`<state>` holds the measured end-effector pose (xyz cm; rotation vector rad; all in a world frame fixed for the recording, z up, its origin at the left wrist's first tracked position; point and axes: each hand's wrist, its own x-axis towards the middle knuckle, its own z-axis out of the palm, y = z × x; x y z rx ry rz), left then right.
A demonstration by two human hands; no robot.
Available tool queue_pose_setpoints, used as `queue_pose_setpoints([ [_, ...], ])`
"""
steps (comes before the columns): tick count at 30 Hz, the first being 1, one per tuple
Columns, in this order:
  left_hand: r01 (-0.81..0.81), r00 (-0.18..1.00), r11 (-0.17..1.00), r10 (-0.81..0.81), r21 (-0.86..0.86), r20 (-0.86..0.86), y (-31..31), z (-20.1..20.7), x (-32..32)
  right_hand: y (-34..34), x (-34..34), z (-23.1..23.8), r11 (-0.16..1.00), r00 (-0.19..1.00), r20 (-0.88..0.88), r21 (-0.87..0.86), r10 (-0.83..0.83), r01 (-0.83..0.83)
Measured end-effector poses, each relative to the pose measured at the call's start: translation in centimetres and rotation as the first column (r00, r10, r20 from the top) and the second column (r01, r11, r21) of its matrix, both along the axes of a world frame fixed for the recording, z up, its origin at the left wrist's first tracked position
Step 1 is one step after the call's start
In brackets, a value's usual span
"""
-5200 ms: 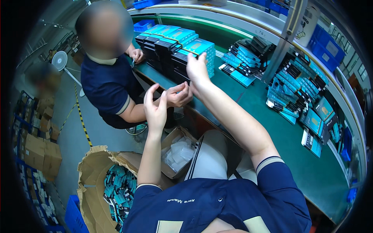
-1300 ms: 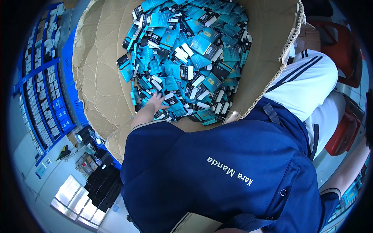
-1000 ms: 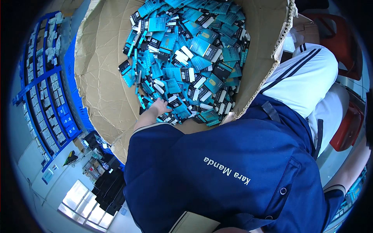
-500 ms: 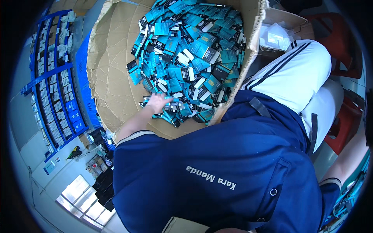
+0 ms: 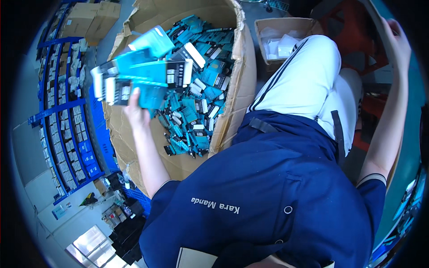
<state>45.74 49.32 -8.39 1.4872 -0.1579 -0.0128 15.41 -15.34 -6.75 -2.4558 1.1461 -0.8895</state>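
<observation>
My left hand [image 5: 136, 112] is raised above the big cardboard box [image 5: 239, 96] and grips a fanned handful of flat teal and black packets [image 5: 143, 73]. The box beside my left leg holds a heap of the same teal packets [image 5: 196, 111]. At the upper right my right hand [image 5: 399, 39] reaches out and rests on the edge of the green table [image 5: 404, 178]; whether its fingers hold anything is not visible.
A smaller carton with clear plastic bags [image 5: 279, 40] stands beyond my knee. A red stool [image 5: 353, 33] is under me. Blue shelving with small parts [image 5: 67, 116] lines the left side, with brown cartons [image 5: 91, 15] above it.
My left hand, which was digging low in the packet heap, has closed on a handful and lifted it up out of the box. My view has swung toward the table.
</observation>
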Motion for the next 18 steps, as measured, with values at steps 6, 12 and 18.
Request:
queue_pose_setpoints([
  [6,0.387,0.898,0.818,-0.439,-0.426,-0.027,-6.7,6.5,-4.3,17.0,4.7,8.0,0.53,0.598,0.669,0.344,0.441,-0.775],
  [12,0.816,0.517,0.493,-0.856,-0.3,0.001,-21.7,4.5,-8.2,18.8,-1.0,3.8,0.096,0.443,0.843,0.436,0.305,-0.895],
  [18,0.955,0.009,0.081,-0.97,-0.287,-0.244,-33.4,4.6,-13.7,17.4,-12.8,7.7,0.71,0.586,0.81,0.42,-0.012,-0.565],
])
